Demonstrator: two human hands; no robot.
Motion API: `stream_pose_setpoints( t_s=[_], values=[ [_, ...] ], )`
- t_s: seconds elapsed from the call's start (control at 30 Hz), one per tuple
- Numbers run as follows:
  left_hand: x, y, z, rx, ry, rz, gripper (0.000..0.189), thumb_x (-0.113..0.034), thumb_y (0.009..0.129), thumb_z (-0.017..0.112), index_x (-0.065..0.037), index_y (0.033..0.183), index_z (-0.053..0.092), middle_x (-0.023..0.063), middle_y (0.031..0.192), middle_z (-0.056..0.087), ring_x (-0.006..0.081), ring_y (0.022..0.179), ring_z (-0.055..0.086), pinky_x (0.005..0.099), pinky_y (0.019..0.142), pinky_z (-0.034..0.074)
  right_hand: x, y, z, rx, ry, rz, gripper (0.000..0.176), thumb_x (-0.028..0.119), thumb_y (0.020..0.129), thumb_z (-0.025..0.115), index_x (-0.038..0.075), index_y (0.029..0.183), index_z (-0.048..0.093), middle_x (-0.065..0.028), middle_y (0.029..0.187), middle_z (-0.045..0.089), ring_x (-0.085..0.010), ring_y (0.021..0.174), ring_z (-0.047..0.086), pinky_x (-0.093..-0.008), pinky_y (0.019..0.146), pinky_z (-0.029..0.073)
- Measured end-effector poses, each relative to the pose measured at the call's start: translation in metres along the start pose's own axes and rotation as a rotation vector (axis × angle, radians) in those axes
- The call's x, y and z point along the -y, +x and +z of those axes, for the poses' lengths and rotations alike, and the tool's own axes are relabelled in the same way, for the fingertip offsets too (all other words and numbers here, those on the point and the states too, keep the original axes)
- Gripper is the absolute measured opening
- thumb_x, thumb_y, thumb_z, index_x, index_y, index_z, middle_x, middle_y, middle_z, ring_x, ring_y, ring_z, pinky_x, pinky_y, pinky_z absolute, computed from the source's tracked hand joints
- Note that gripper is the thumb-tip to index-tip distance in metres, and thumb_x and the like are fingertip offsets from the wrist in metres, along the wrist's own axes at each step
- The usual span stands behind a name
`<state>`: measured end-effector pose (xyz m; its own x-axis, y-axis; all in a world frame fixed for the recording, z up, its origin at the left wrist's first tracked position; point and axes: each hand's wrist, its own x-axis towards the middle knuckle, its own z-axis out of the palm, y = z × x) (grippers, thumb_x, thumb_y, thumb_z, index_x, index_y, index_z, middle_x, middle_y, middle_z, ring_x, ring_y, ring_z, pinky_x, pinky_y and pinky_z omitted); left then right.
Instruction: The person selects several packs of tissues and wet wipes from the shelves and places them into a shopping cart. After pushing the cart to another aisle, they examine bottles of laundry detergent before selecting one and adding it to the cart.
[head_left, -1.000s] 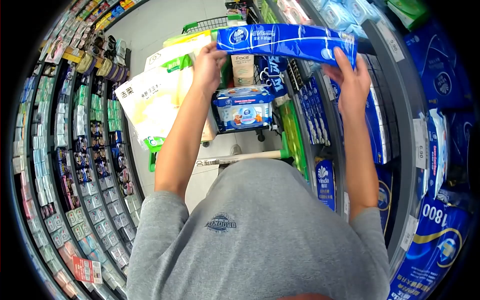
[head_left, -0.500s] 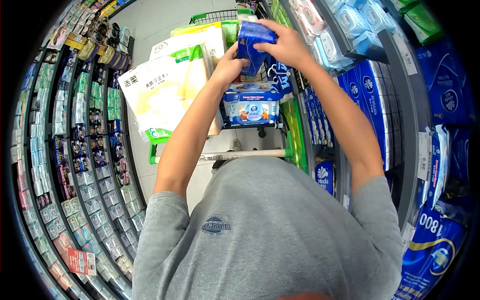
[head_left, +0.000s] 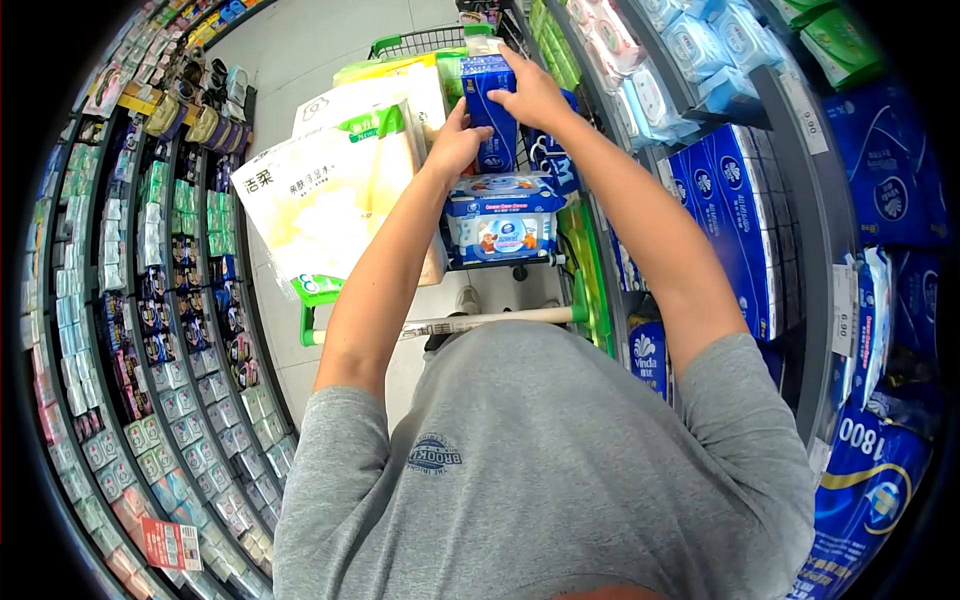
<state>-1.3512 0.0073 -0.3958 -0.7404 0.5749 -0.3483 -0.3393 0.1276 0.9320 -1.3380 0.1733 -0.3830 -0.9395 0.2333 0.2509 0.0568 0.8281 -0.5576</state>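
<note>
A long blue tissue pack (head_left: 487, 85) stands near the middle of the shopping cart. My left hand (head_left: 458, 143) grips its left side, thumb across the front. On the upper right side, my right hand (head_left: 532, 95) is closed around the same pack. Just in front of it sits a blue-and-white wet wipes pack (head_left: 503, 228) with cartoon figures. To the left, a large white-and-green paper pack (head_left: 325, 190) leans in the cart, partly behind my left forearm. Another blue pack (head_left: 553, 165) is partly hidden at the right.
The cart's pale handle (head_left: 495, 318) crosses in front of my body. Shelves of small packs (head_left: 180, 330) line the left side. On the right, a shelf holds blue tissue packs (head_left: 725, 215) and light-blue wipes (head_left: 695, 45). A grey tiled floor (head_left: 310, 55) shows in the aisle.
The blue tissue pack has moved slightly left and sits lower and straighter among the cart's contents. Both hands have moved with it, keeping their hold.
</note>
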Motion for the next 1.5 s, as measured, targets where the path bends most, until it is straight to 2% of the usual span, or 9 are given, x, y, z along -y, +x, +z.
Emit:
stream_pose_setpoints(
  t_s=[0.2, 0.3, 0.5, 0.63, 0.73, 0.87, 1.1, 1.37, 1.5],
  values=[
    [0.020, 0.013, -0.001, -0.067, 0.066, -0.002, 0.086, -0.008, 0.087, 0.061, -0.006, 0.153, 0.007, 0.0174, 0.143, 0.043, 0.0251, 0.117, 0.051, 0.0379, 0.097, 0.041, -0.014, -0.014, 0.017, 0.040, 0.290, 0.105, 0.087, 0.013, 0.079, 0.069, -0.002, 0.149, 0.018, -0.0320, 0.133, 0.048, -0.0382, 0.123, 0.051, -0.0396, 0.102, 0.041],
    [0.019, 0.008, 0.008, -0.094, 0.066, -0.012, 0.087, -0.009, 0.086, 0.062, -0.002, 0.153, 0.007, 0.0187, 0.140, 0.045, 0.0238, 0.111, 0.053, 0.0339, 0.091, 0.044, -0.014, -0.020, 0.020, 0.120, 0.180, 0.120, 0.088, 0.018, 0.079, 0.066, -0.004, 0.147, 0.016, -0.0338, 0.131, 0.048, -0.0439, 0.120, 0.051, -0.0410, 0.103, 0.041],
    [0.038, 0.019, 0.001, -0.074, 0.137, -0.037, 0.085, -0.014, 0.086, 0.062, 0.005, 0.150, 0.011, 0.0176, 0.131, 0.053, 0.0197, 0.097, 0.056, 0.0287, 0.080, 0.046, -0.009, -0.039, 0.022, 0.289, 0.157, 0.050, 0.066, 0.016, 0.084, 0.059, -0.002, 0.143, 0.035, -0.0234, 0.147, 0.037, -0.0355, 0.133, 0.041, -0.0385, 0.110, 0.034],
    [0.039, 0.018, 0.005, -0.089, 0.178, -0.067, 0.076, -0.014, 0.086, 0.062, 0.004, 0.148, 0.023, 0.0182, 0.133, 0.052, 0.0216, 0.106, 0.057, 0.0298, 0.081, 0.047, -0.020, -0.080, 0.017, 0.266, 0.232, 0.212, 0.045, 0.017, 0.087, 0.059, 0.001, 0.129, 0.055, -0.0209, 0.125, 0.060, -0.0334, 0.114, 0.059, -0.0382, 0.097, 0.046],
    [0.035, 0.012, 0.010, -0.086, 0.213, -0.048, 0.069, -0.013, 0.086, 0.062, 0.003, 0.146, 0.031, 0.0166, 0.128, 0.055, 0.0224, 0.108, 0.057, 0.0308, 0.083, 0.047, -0.039, -0.134, 0.001, 0.131, 0.347, 0.260, 0.034, 0.016, 0.087, 0.063, 0.001, 0.118, 0.063, -0.0166, 0.113, 0.067, -0.0260, 0.101, 0.066, -0.0342, 0.089, 0.050],
    [0.034, 0.011, 0.027, -0.045, 0.247, 0.017, 0.031, -0.012, 0.089, 0.058, -0.002, 0.118, 0.063, 0.0069, 0.101, 0.067, 0.0147, 0.089, 0.061, 0.0296, 0.076, 0.049, -0.042, -0.220, -0.044, -0.098, 0.558, 0.394, 0.024, 0.013, 0.087, 0.064, -0.001, 0.106, 0.067, -0.0127, 0.099, 0.071, -0.0230, 0.092, 0.068, -0.0330, 0.082, 0.052],
    [0.004, 0.003, 0.110, 0.235, 0.245, 0.114, 0.023, -0.009, 0.092, 0.058, -0.001, 0.113, 0.064, 0.0037, 0.100, 0.067, 0.0108, 0.084, 0.061, 0.0241, 0.075, 0.049, -0.041, -0.322, -0.127, -0.372, 0.583, 0.693, 0.019, 0.009, 0.093, 0.060, -0.004, 0.105, 0.066, -0.0116, 0.095, 0.070, -0.0147, 0.089, 0.067, -0.0263, 0.083, 0.051],
    [-0.038, -0.052, 0.243, 0.623, 0.381, 0.501, 0.029, -0.006, 0.086, 0.065, 0.000, 0.115, 0.063, 0.0098, 0.109, 0.067, 0.0142, 0.097, 0.063, 0.0288, 0.086, 0.049, 0.014, -0.353, -0.188, -0.912, 0.528, 0.561, 0.017, 0.005, 0.094, 0.058, -0.003, 0.108, 0.062, -0.0118, 0.093, 0.069, -0.0149, 0.081, 0.067, -0.0265, 0.073, 0.053],
    [-0.048, -0.085, 0.303, 0.700, 0.539, 1.170, 0.042, -0.006, 0.071, 0.071, -0.003, 0.112, 0.065, 0.0204, 0.118, 0.061, 0.0363, 0.112, 0.057, 0.0402, 0.095, 0.046, 0.008, -0.380, -0.197, -1.137, 0.326, 0.581, 0.028, 0.001, 0.091, 0.059, -0.002, 0.118, 0.055, -0.0108, 0.095, 0.067, -0.0133, 0.076, 0.066, -0.0252, 0.070, 0.052]
  ],
)
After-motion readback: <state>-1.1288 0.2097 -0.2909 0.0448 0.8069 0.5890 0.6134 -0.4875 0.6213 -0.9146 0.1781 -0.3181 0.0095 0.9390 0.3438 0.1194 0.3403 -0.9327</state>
